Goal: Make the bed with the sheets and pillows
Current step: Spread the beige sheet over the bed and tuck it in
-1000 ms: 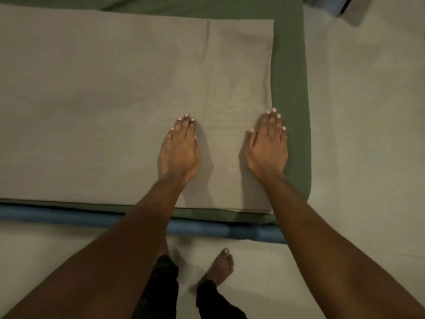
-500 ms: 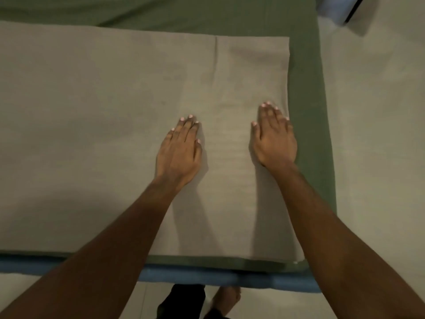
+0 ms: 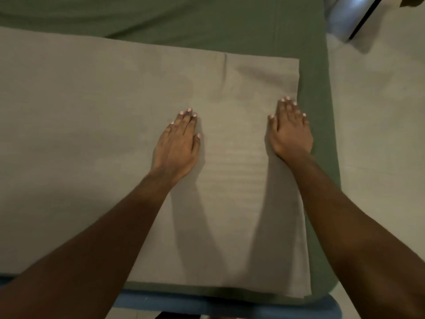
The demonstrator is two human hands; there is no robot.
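Folded beige sheet (image 3: 92, 146) spread flat over the green sheet (image 3: 207, 19) of the bed, reaching almost to the near edge, above the blue mattress side (image 3: 207, 305). Left hand (image 3: 177, 143) palm-down on the beige sheet, grip released, fingers straight and together. Right hand (image 3: 291, 132) palm-down at the right border of the same sheet, grip released also. Pale floor (image 3: 379, 134) at the right.

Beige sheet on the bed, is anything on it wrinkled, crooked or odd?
Only a short crease near its far edge; otherwise the beige sheet lies flat and square on the green sheet.
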